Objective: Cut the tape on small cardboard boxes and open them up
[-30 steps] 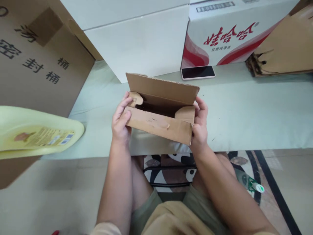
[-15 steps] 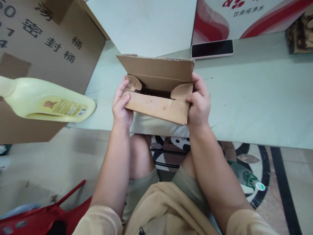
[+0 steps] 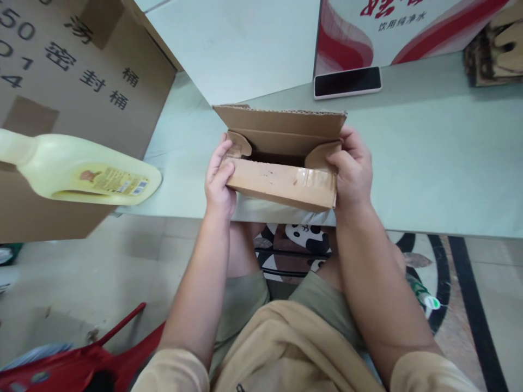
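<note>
Between my hands is a small brown cardboard box [image 3: 281, 182], its lid flap raised at the back and its two rounded side flaps folded inward. My left hand [image 3: 220, 177] grips the left end, thumb on the front edge. On the right end, my right hand [image 3: 353, 166] is closed with the thumb near the side flap and fingers behind. The box is tilted toward me above the near edge of the pale green table [image 3: 429, 163]. Its inside is dark, and I cannot make out whether anything lies in it.
At the left stand a large printed carton [image 3: 102, 120] and a pale yellow bottle [image 3: 98, 169]. A phone [image 3: 347, 83] lies at the back before a red-and-white box [image 3: 368, 38]. Brown cardboard pieces [image 3: 496, 54] sit at far right. A red chair [image 3: 81, 359] is at lower left.
Both hands have moved a little to the right in view, carrying the box with them. My grip on its two ends stays the same. The view has shifted slightly.
</note>
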`<act>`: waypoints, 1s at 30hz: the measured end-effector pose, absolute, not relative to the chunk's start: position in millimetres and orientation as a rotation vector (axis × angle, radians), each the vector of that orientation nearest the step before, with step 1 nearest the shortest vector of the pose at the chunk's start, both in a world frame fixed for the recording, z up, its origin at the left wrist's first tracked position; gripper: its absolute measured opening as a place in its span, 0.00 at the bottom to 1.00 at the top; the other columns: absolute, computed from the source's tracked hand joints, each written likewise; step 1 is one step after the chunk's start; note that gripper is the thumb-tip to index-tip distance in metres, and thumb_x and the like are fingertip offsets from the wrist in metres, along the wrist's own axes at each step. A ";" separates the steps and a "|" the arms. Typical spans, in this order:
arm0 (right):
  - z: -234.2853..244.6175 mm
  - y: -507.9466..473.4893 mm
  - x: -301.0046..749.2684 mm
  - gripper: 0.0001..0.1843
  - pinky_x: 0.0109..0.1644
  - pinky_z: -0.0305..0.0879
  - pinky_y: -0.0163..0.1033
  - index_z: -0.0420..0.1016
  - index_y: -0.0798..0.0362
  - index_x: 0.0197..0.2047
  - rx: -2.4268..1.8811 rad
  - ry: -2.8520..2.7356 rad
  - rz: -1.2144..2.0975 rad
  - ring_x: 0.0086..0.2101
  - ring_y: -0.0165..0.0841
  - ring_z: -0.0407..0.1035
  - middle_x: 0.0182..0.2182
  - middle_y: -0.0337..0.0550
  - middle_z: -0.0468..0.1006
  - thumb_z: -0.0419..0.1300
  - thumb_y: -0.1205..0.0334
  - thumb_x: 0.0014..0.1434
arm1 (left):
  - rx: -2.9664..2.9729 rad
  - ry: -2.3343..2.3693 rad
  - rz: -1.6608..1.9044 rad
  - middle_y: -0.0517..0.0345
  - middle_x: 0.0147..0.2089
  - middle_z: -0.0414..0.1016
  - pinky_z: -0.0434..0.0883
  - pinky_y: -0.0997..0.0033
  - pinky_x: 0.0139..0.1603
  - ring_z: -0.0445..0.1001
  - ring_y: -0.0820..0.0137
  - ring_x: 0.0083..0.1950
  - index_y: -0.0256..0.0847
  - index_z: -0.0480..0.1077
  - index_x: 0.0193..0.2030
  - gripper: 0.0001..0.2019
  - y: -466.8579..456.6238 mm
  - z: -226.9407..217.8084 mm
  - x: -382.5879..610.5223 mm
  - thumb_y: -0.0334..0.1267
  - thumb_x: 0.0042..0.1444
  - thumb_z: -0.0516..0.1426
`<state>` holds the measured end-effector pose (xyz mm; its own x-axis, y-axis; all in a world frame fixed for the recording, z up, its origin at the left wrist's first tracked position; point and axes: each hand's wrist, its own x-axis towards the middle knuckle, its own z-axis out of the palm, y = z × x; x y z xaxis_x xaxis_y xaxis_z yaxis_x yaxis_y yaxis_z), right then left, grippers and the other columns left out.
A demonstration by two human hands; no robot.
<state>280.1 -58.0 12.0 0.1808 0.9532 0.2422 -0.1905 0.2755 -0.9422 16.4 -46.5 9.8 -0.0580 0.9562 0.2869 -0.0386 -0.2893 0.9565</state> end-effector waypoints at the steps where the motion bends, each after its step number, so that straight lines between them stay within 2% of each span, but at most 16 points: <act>1: 12.3 -59.4 280.5 0.16 0.58 0.76 0.54 0.75 0.45 0.52 -0.930 -1.043 0.994 0.51 0.42 0.77 0.48 0.41 0.81 0.58 0.53 0.63 | 1.360 1.057 1.480 0.60 0.77 0.64 0.51 0.45 0.83 0.52 0.45 0.83 0.52 0.78 0.57 0.28 -47.0 9.7 17.0 0.57 0.50 0.70; 3: 14.2 -64.0 280.3 0.15 0.61 0.74 0.56 0.75 0.44 0.51 -0.960 -1.027 0.964 0.53 0.44 0.77 0.49 0.42 0.81 0.58 0.54 0.62 | 1.363 1.067 1.478 0.59 0.77 0.65 0.51 0.44 0.83 0.52 0.44 0.82 0.52 0.78 0.56 0.29 -48.1 10.5 18.6 0.59 0.50 0.70; 5: 18.1 -71.3 279.9 0.11 0.64 0.71 0.59 0.75 0.45 0.46 -1.028 -1.034 0.902 0.57 0.46 0.74 0.50 0.43 0.80 0.57 0.55 0.61 | 1.362 1.089 1.491 0.56 0.75 0.67 0.53 0.43 0.81 0.57 0.44 0.80 0.52 0.76 0.57 0.30 -50.2 11.8 21.5 0.61 0.50 0.70; 8: 25.8 -84.9 281.2 0.07 0.66 0.67 0.62 0.73 0.47 0.35 -1.096 -1.061 0.817 0.60 0.50 0.71 0.50 0.47 0.79 0.55 0.57 0.60 | 1.336 1.137 1.486 0.52 0.69 0.73 0.62 0.40 0.76 0.67 0.45 0.74 0.56 0.69 0.64 0.37 -54.8 13.7 26.6 0.61 0.49 0.70; 11: 32.1 -95.7 285.5 0.08 0.65 0.67 0.62 0.71 0.47 0.33 -1.072 -1.095 0.801 0.58 0.51 0.72 0.46 0.49 0.78 0.55 0.55 0.61 | 1.334 1.186 1.443 0.51 0.68 0.73 0.67 0.39 0.73 0.71 0.47 0.72 0.60 0.62 0.70 0.42 -59.9 16.9 27.4 0.62 0.50 0.70; 14: 33.4 -100.5 292.8 0.05 0.64 0.67 0.57 0.71 0.47 0.35 -1.081 -1.186 0.865 0.58 0.49 0.71 0.48 0.48 0.78 0.61 0.57 0.58 | 1.474 1.268 1.391 0.49 0.72 0.70 0.60 0.42 0.78 0.64 0.47 0.77 0.53 0.73 0.62 0.31 -67.7 26.4 22.6 0.63 0.56 0.66; 16: 31.6 -101.4 298.5 0.06 0.63 0.68 0.55 0.70 0.46 0.38 -1.102 -1.227 0.955 0.58 0.48 0.72 0.52 0.47 0.78 0.62 0.57 0.58 | 1.643 1.380 1.356 0.47 0.74 0.67 0.57 0.43 0.79 0.60 0.48 0.79 0.48 0.77 0.56 0.25 -76.1 37.2 20.9 0.62 0.61 0.63; 19: 27.6 -102.5 306.4 0.08 0.61 0.70 0.52 0.69 0.46 0.42 -1.109 -1.227 1.039 0.56 0.45 0.73 0.55 0.46 0.77 0.59 0.56 0.59 | 1.876 1.512 1.376 0.48 0.75 0.66 0.54 0.42 0.81 0.60 0.49 0.79 0.48 0.76 0.60 0.23 -89.9 55.8 28.2 0.57 0.64 0.62; 22: 24.3 -103.6 311.7 0.12 0.61 0.71 0.52 0.69 0.44 0.47 -1.119 -1.220 1.007 0.56 0.45 0.72 0.55 0.45 0.76 0.59 0.55 0.59 | 2.032 1.471 1.305 0.50 0.73 0.70 0.47 0.38 0.83 0.58 0.46 0.80 0.48 0.77 0.61 0.24 -96.5 69.3 43.4 0.54 0.61 0.65; 24: 22.0 -102.9 312.9 0.18 0.59 0.72 0.53 0.68 0.41 0.53 -1.123 -1.191 0.994 0.55 0.45 0.73 0.55 0.45 0.77 0.59 0.53 0.60 | 2.061 1.454 1.192 0.52 0.71 0.72 0.49 0.39 0.82 0.60 0.46 0.78 0.49 0.79 0.60 0.23 -95.7 72.3 50.9 0.53 0.60 0.66; 27: 16.8 -98.4 311.7 0.24 0.57 0.74 0.55 0.64 0.39 0.61 -1.125 -1.126 1.026 0.53 0.46 0.75 0.56 0.47 0.77 0.55 0.46 0.63 | 2.019 1.482 1.091 0.53 0.72 0.73 0.59 0.44 0.80 0.68 0.49 0.75 0.50 0.79 0.60 0.21 -91.5 68.5 49.6 0.52 0.63 0.64; 30: 9.3 -91.9 308.7 0.21 0.66 0.69 0.58 0.70 0.43 0.57 -1.219 -1.018 1.009 0.57 0.46 0.74 0.54 0.47 0.79 0.54 0.46 0.64 | 1.974 1.526 1.181 0.52 0.71 0.74 0.61 0.47 0.79 0.69 0.52 0.74 0.50 0.80 0.60 0.20 -88.8 58.6 33.7 0.53 0.66 0.61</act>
